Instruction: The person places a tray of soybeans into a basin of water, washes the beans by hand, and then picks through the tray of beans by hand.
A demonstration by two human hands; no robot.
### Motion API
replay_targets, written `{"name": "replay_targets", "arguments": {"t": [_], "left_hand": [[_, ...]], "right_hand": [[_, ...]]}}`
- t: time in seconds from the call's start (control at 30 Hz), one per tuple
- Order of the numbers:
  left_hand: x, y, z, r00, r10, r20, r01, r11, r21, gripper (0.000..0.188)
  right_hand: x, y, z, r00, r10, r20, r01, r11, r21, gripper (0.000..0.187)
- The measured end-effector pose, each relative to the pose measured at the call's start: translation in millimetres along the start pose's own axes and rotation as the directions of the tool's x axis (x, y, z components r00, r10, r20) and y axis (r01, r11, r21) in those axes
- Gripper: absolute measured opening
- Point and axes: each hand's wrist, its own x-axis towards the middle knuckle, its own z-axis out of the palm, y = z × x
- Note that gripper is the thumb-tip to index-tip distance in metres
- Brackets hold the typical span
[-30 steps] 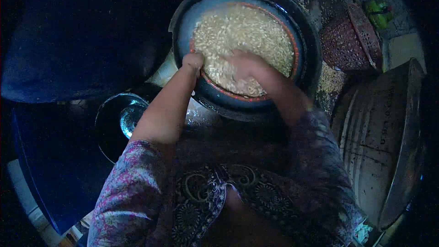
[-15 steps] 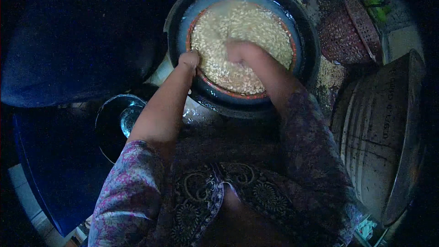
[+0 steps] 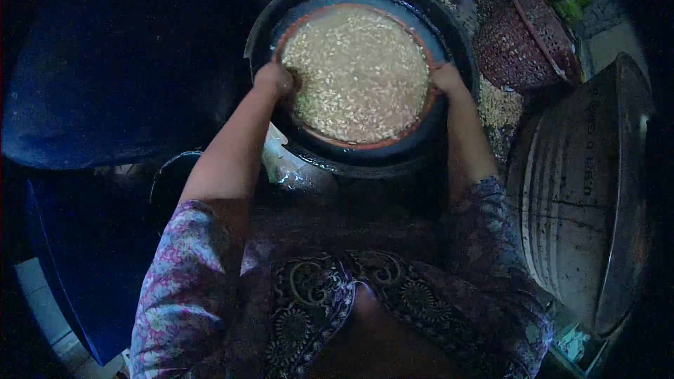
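An orange-rimmed round basket full of pale soaked beans sits in cloudy water inside a wide dark basin. Closed round the basket's left rim is my left hand. My right hand grips the opposite rim on the right. The fingers of both hands are partly hidden behind the rim and slightly blurred. Water covers part of the beans, mostly toward the far side.
At the far right a dark red perforated basket stands near spilled beans. A large ribbed tub leans at the right. Big blue drums fill the left, with a dark bucket beside my left forearm.
My right hand has left the middle of the beans and taken hold of the basket's right rim. The basket has shifted a little left in the view, and my left hand stays on its rim.
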Motion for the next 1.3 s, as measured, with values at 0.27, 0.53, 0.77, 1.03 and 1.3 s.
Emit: {"name": "replay_targets", "arguments": {"t": [0.27, 0.53, 0.77, 1.03, 1.3], "left_hand": [[-14.2, 9.3, 3.0, 0.992, -0.107, -0.065, 0.100, 0.990, -0.102, 0.028], [-17.4, -1.6, -0.6, 0.968, -0.203, -0.149, 0.162, 0.955, -0.248, 0.022], [-28.9, -16.2, 0.6, 0.964, -0.184, -0.190, 0.108, 0.929, -0.355, 0.022], [-24.3, 14.9, -0.3, 0.945, -0.318, 0.079, 0.320, 0.841, -0.437, 0.047], [-26.5, -1.8, 20.5, 0.989, -0.138, 0.055, 0.149, 0.919, -0.365, 0.036]], "right_hand": [[-21.1, 0.7, -11.3, 0.920, -0.302, -0.249, 0.299, 0.953, -0.050, 0.021], [-35.6, -12.5, -5.9, 0.961, 0.059, -0.269, -0.055, 0.998, 0.023, 0.021], [-51.2, -27.1, -5.8, 0.809, -0.088, -0.582, 0.181, 0.978, 0.104, 0.018], [5.2, 14.9, 37.8, 0.923, -0.096, -0.373, 0.122, 0.991, 0.046, 0.019], [21.7, 93.5, 43.3, 0.944, 0.025, -0.330, 0.229, 0.670, 0.706, 0.015]]}}
